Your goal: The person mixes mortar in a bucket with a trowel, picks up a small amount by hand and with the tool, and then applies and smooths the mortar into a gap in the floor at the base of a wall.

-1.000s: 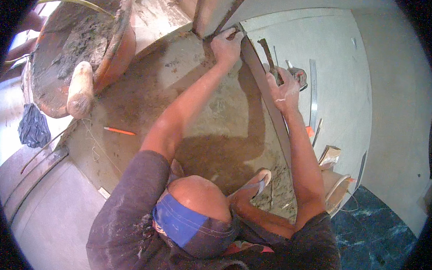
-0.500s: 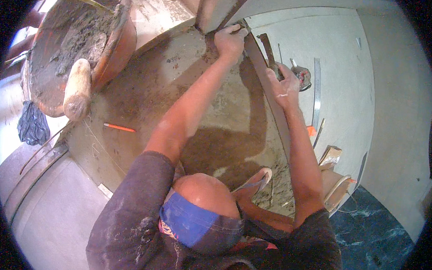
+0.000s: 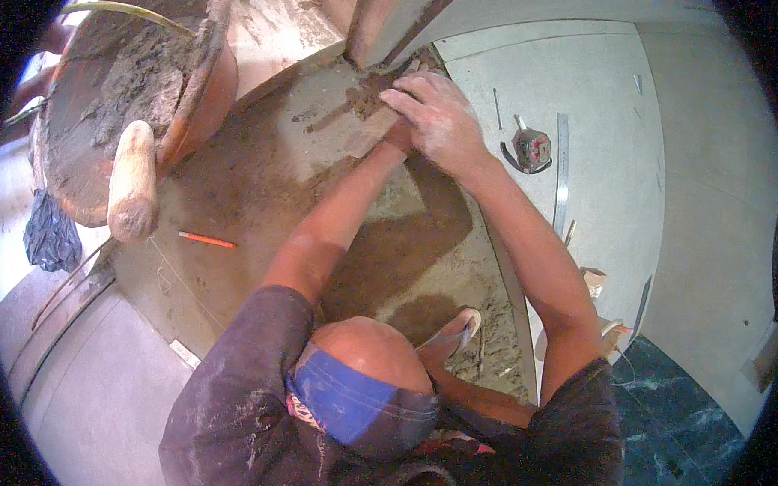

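My right hand (image 3: 440, 116) lies over my left hand (image 3: 399, 139) at the far corner of a wet mortar bed (image 3: 263, 179). Under both hands is a flat tan board (image 3: 369, 122) smeared with mortar, and my right fingers curl over its far end. My left hand is almost wholly hidden beneath the right, so only its wrist shows. The board sits where the mortar meets the edge of the pale floor tiles (image 3: 608, 105). My foot in a sandal (image 3: 450, 335) rests on the mortar near me.
A tape measure (image 3: 531, 149) and a metal ruler (image 3: 562, 176) lie on the tiles to the right. An orange pan of mortar (image 3: 112, 79) with a wooden handle (image 3: 134, 183) stands at left. An orange pencil (image 3: 207, 240) lies on the mortar. Dark marble (image 3: 674, 424) is at lower right.
My right hand has left the tile edge and moved up and left onto my left hand at the corner. The tape measure, hidden before, now shows.
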Motion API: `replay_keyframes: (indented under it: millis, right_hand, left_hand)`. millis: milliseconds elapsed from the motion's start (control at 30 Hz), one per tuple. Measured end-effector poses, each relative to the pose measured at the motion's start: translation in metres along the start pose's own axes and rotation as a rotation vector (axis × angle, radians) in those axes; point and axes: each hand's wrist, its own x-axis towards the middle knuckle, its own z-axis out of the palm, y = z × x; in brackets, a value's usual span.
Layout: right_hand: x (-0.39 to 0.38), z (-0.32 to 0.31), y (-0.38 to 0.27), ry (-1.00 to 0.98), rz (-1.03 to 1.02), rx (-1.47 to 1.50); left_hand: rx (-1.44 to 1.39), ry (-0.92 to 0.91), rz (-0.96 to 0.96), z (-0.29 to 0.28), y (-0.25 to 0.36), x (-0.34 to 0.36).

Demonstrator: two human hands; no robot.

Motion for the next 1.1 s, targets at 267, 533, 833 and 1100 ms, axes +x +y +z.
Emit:
replay_keyframes:
  millis: [267,533,833,1100]
  right_hand:
    - [0.03,0.035,0.016,-0.212,0.012,-0.111]
    - [0.03,0.037,0.025,-0.21,-0.002,-0.193]
    - [0.031,0.037,0.024,-0.256,0.001,-0.222]
    - [0.025,0.045,0.026,-0.2,-0.069,-0.247]
  left_hand:
    - [-0.243,-0.054,-0.163,0.005,-0.002,-0.01]
    - [-0.285,-0.055,-0.178,0.008,-0.003,-0.012]
    - [-0.31,-0.065,-0.197,0.007,-0.003,-0.012]
    - [-0.337,-0.089,-0.225,0.002,-0.004,-0.013]
